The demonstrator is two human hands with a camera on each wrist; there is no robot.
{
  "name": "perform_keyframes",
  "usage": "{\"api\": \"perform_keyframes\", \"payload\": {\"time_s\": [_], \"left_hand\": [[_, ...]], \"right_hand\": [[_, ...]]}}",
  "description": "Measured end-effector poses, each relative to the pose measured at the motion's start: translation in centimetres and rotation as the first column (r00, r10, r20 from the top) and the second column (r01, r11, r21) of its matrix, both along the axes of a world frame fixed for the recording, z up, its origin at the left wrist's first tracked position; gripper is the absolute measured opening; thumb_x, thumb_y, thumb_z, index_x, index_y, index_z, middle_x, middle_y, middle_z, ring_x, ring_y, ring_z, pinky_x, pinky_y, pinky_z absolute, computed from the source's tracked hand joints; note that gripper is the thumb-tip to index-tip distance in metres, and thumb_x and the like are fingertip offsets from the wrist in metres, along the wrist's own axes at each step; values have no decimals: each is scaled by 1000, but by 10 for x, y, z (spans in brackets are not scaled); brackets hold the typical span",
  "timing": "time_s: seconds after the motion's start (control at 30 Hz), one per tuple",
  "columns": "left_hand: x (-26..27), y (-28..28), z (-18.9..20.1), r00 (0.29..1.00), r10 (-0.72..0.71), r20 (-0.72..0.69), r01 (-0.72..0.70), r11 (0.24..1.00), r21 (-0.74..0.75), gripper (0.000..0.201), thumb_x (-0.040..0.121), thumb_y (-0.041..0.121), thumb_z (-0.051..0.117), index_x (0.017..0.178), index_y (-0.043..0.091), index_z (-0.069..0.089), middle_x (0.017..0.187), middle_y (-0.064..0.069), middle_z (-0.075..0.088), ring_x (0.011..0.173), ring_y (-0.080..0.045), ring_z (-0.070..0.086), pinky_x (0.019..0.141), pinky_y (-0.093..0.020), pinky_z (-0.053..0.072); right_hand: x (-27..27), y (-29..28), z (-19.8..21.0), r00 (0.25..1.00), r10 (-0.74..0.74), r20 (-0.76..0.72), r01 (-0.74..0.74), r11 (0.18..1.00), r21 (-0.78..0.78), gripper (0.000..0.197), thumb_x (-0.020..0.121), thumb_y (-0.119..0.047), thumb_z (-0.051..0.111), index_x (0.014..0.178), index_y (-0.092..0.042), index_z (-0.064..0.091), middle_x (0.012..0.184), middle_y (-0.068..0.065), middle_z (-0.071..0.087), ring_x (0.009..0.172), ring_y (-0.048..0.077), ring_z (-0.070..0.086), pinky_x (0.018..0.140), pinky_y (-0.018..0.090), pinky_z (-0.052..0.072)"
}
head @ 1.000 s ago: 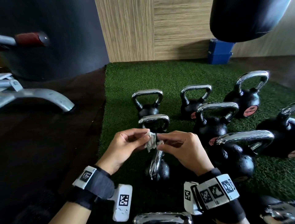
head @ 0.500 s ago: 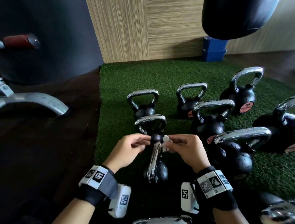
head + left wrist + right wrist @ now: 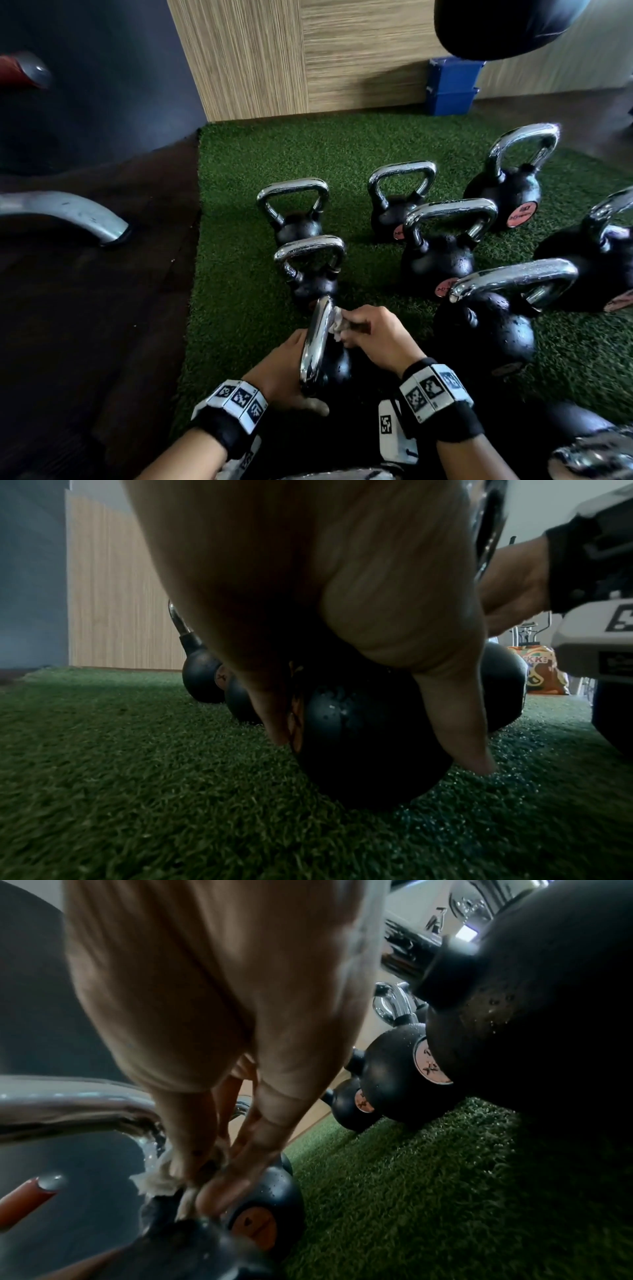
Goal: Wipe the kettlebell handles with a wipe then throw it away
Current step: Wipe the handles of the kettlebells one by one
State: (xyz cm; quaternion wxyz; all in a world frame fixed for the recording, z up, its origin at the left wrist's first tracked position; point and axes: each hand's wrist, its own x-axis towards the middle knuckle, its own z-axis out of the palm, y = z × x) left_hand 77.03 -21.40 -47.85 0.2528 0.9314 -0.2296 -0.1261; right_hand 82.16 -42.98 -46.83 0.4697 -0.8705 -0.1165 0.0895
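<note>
A small black kettlebell (image 3: pixel 337 370) stands nearest to me on the green turf (image 3: pixel 239 308), its chrome handle (image 3: pixel 317 342) seen edge-on. My left hand (image 3: pixel 291 371) grips its round body (image 3: pixel 369 737) from the left, with a finger and the thumb (image 3: pixel 459 731) spread either side of it. My right hand (image 3: pixel 354 325) pinches a crumpled white wipe (image 3: pixel 337 325) against the far bend of the handle. In the right wrist view the wipe (image 3: pixel 156 1180) sits under my fingertips, just below the handle's curve (image 3: pixel 103 1110).
Several more chrome-handled kettlebells stand on the turf, one close behind (image 3: pixel 310 267) and a large one (image 3: pixel 489 325) close on the right. A blue bin (image 3: pixel 450 85) is at the back wall, a punch bag (image 3: pixel 496 24) hangs above, a metal leg (image 3: pixel 68 212) lies on the dark floor at left.
Both hands held the wipe between them above the kettlebell. Now they have dropped: the left let go of the wipe and took the kettlebell's body, the right brought the wipe onto the handle.
</note>
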Motion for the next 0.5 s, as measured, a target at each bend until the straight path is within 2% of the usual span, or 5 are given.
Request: {"api": "perform_keyframes", "payload": {"time_s": [0.1, 0.23, 0.33, 0.43, 0.5], "left_hand": [[-1, 0, -2, 1000, 27, -13, -28, 999, -42, 125, 62, 51, 95, 160, 23, 22, 162, -3, 25, 151, -17, 24, 124, -25, 23], [0, 2, -5, 991, 121, -60, -128, 983, -129, 128, 54, 42, 101, 157, 23, 27, 157, 0, 35, 147, -14, 36, 122, -34, 32], [1, 2, -7, 990, 128, -67, -135, 984, -119, 128, 53, 43, 102, 156, 20, 29, 157, 1, 36, 147, -13, 36, 122, -33, 31], [2, 0, -5, 990, 118, -74, -126, 987, -100, 130, 54, 41, 101, 158, 20, 26, 159, 2, 33, 149, -12, 32, 123, -33, 30], [2, -2, -3, 990, 117, -79, -124, 987, -100, 126, 55, 37, 102, 157, 19, 29, 158, 0, 34, 149, -13, 33, 124, -34, 29]], "right_hand": [[-1, 5, 0, 993, -111, 30, 109, 992, 63, 27, 80, -21, 85, 107, -20, 79, 82, -10, 74, 62, -12, 64, 63, 1, 44], [-1, 15, 6, 969, -194, 152, 178, 977, 116, 18, 77, -23, 86, 94, -22, 82, 64, -22, 66, 64, -14, 62, 63, 0, 42], [-2, 17, 5, 947, -234, 220, 200, 966, 167, 12, 76, -22, 87, 87, -24, 83, 58, -32, 60, 67, -18, 62, 63, 0, 43], [-3, 17, 3, 956, -229, 181, 207, 969, 134, 13, 77, -24, 86, 89, -24, 83, 64, -24, 66, 67, -15, 62, 63, 0, 43], [-2, 18, 6, 948, -243, 205, 215, 965, 149, 12, 77, -21, 86, 88, -22, 83, 63, -25, 64, 66, -17, 62, 62, -2, 42]]}}
